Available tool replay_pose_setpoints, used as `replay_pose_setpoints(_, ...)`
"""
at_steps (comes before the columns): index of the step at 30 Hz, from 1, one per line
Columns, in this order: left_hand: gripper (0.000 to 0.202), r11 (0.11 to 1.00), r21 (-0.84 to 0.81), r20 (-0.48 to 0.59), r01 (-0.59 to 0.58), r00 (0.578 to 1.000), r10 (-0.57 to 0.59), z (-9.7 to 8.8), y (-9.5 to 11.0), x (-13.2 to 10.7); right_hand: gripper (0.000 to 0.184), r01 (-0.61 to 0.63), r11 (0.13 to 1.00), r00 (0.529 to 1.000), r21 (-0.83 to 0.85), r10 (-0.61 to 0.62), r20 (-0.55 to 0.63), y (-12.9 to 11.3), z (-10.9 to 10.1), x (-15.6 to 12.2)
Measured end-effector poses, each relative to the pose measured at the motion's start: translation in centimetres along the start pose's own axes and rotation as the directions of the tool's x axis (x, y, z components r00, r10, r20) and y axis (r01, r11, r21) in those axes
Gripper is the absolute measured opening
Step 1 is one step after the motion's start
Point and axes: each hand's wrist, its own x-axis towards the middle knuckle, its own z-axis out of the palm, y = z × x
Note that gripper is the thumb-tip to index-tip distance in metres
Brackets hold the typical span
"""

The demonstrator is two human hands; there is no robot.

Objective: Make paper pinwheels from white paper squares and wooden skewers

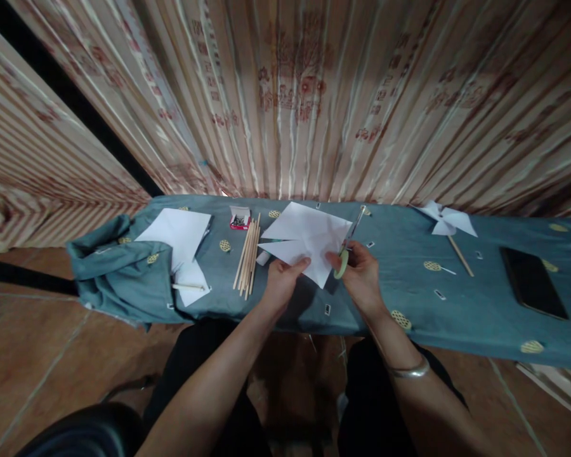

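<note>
My left hand (282,284) pinches the lower edge of a white sheet of paper (309,235), thumb on top. A slit runs into the sheet from its left side. In my right hand (363,273) is a pair of scissors (344,259) with light green handles, fingers wrapped about them. Their blades point up and away, beside the sheet's right corner. Whether the blades touch the paper I cannot tell. The right thumb lies close to the paper's edge.
Left of the paper lie a bundle of wooden sticks (248,257), a small red box (240,218) and more white paper (179,231). To the right are a paper pinwheel (445,221) on a stick and a black phone (533,281). A blue-green cloth (400,247) covers the bench before a curtain (290,95).
</note>
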Motion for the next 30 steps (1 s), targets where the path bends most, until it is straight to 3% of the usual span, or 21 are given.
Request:
replay_pose_setpoints(4,0.035,0.999,0.015,-0.062,-0.049,0.997,0.050,-0.4,0.6,0.1,0.042,0.011,0.999,0.998,-0.038,-0.008,0.069,0.0,-0.1,-0.6)
replay_pose_setpoints(9,0.032,0.985,0.099,-0.148,-0.139,0.977,0.152,-1.7,2.0,1.2,0.042,0.008,0.993,0.968,-0.119,0.023,0.251,1.0,-0.1,-2.1)
replay_pose_setpoints(16,0.027,0.971,0.110,-0.200,-0.213,0.952,0.232,-2.7,3.0,2.7,0.048,-0.131,0.982,0.808,-0.140,0.187,0.558,3.3,-0.1,-4.3)
replay_pose_setpoints(23,0.032,0.963,0.140,-0.212,-0.229,0.943,0.256,-2.0,2.6,3.2,0.045,-0.104,0.976,0.741,-0.190,0.203,0.640,3.7,0.3,-4.3)
replay_pose_setpoints(26,0.036,0.960,0.151,-0.198,-0.237,0.944,0.264,-1.8,2.6,3.1,0.042,-0.087,0.973,0.737,-0.212,0.206,0.644,3.6,0.2,-4.2)
replay_pose_setpoints(30,0.025,0.958,0.210,-0.177,-0.197,0.955,0.236,-1.7,2.3,2.9,0.041,-0.097,0.968,0.740,-0.230,0.225,0.634,3.8,-0.2,-4.2)
